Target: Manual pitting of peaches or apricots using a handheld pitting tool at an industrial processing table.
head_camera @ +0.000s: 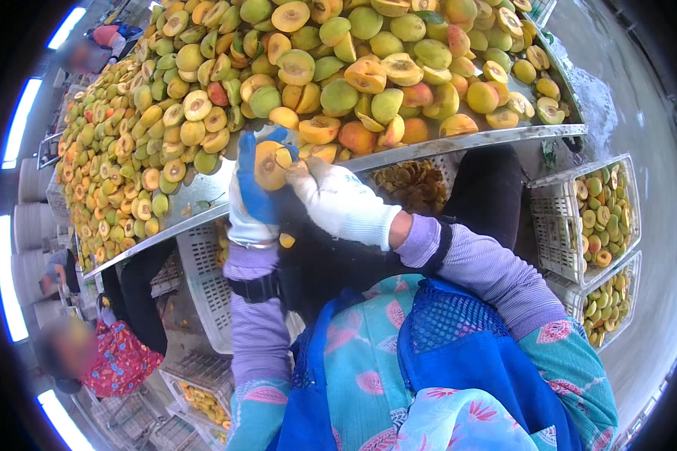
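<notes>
My left hand point(254, 186), in a white knit glove with blue coating, holds a halved peach point(271, 166), its cut orange face towards me. My right hand point(344, 197), in a white knit glove, is at the peach's right edge with its fingers curled. A small yellow piece point(284, 158) shows by its fingertips; whether it is fruit or part of a tool I cannot tell. Both hands are at the near edge of a metal table point(206, 189) heaped with peach halves point(338, 96). Below my hands, a small yellow scrap point(286, 240) shows against dark clothing.
Beneath the table are a white plastic crate point(206, 282) and brown-yellow scraps point(412, 183). Crates of peach halves point(584, 220) stand on the floor at right. A person in a red patterned top point(118, 361) sits at left; more people are farther off.
</notes>
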A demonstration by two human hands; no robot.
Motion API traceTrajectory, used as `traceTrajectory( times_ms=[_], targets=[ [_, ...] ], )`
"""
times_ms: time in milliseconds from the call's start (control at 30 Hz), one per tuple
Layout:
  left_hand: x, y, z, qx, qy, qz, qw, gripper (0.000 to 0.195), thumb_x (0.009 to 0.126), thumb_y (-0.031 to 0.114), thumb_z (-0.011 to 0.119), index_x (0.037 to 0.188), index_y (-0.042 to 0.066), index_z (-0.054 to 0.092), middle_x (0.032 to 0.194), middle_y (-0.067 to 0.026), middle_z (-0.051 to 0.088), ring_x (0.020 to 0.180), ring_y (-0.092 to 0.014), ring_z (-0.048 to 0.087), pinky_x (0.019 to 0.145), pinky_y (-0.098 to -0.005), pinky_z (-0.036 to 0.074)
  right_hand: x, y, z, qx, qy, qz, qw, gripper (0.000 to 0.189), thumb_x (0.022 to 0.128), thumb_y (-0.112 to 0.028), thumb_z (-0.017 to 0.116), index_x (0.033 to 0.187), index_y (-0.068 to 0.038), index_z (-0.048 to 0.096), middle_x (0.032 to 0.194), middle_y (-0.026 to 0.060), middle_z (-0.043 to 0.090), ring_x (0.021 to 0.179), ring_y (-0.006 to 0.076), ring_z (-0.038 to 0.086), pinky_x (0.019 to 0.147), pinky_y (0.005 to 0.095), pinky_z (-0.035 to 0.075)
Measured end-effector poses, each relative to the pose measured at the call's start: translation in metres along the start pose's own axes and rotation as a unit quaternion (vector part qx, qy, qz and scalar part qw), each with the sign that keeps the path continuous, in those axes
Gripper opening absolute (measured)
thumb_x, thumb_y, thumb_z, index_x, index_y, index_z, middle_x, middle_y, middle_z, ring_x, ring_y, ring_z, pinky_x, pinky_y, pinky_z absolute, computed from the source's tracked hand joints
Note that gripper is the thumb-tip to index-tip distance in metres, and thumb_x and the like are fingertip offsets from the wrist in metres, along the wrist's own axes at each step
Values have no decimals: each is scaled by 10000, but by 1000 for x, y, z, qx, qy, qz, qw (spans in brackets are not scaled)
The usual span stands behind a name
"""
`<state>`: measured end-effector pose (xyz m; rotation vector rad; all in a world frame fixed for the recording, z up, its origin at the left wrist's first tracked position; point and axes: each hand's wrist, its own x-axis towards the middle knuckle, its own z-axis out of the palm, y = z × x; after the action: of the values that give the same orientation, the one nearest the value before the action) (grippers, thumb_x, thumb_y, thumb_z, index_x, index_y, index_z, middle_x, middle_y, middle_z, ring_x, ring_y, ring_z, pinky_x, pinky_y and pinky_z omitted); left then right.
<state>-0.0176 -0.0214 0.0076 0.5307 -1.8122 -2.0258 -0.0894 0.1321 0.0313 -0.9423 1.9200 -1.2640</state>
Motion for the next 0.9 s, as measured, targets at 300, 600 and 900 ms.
traceTrajectory(
  times_ms=[300, 600, 900],
  targets=[
    [-12, -10, 13, 419, 52, 261, 868, 333, 873, 190, 614, 1126, -17, 549, 1000, -119, 648, 858, -214, 645, 741, -310, 534, -11, -7, 1, 27, -16, 30, 999, 540, 996, -407, 307, 1049, 84, 525, 935, 316, 608, 940, 454, 579, 817, 476, 450],
    [-15, 3, 41, -2, 159, 4, 987, 330, 951, 251, 514, 991, -63, 606, 878, -109, 652, 740, -172, 638, 632, -268, 512, -15, 17, 35, 88, 63, -42, 993, 491, 986, -411, 327, 1047, 27, 541, 948, 311, 608, 958, 469, 570, 805, 483, 451],
    [-2, -8, 38, -52, 48, -16, 997, 336, 948, 249, 522, 1040, -67, 593, 943, -139, 665, 786, -182, 644, 682, -301, 525, -24, 16, 22, 539, -77, 181, 819, 486, 960, -511, 408, 759, -83, 519, 578, 42, 501, 451, 127, 445, 410, 270, 362]
  ],
)
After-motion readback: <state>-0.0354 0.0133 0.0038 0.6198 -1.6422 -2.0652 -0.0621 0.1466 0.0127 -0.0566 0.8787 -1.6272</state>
